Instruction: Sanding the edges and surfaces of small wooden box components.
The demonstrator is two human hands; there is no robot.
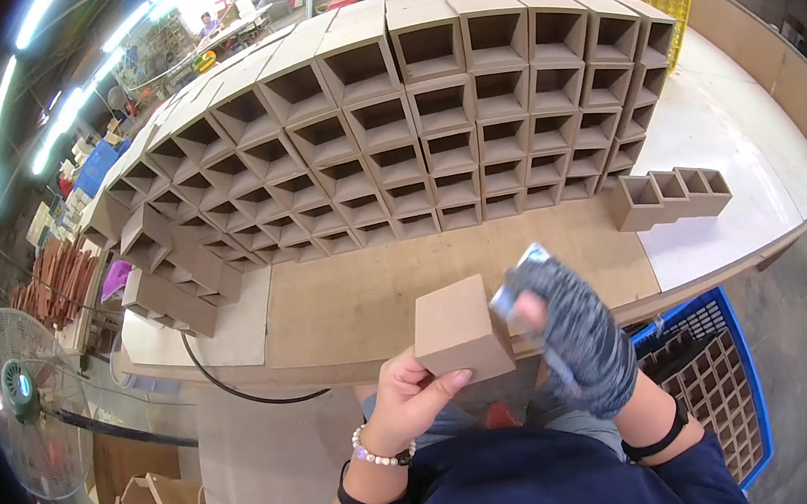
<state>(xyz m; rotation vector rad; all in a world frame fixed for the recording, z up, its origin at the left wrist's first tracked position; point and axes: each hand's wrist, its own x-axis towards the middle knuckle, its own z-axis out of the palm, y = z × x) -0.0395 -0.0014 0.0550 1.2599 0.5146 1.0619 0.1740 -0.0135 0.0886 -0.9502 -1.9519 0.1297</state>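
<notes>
The bare left hand (pixel 410 390) pinches a plain brown box (pixel 453 328) by its lower left corner, thumb along the near edge, in front of the worktable (pixel 335 346). Just right of the box, the right hand (pixel 578 336), in a mottled grey glove, is blurred, its closure unclear; beyond rises a wall of stacked open-fronted boxes (pixel 412 95).

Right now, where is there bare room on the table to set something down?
The brown board is bare left of your held box, between the box stack and the table's front edge. The white tabletop on the right is bare behind and in front of the short box row. The box stack and left-hand loose boxes are crowded.
</notes>
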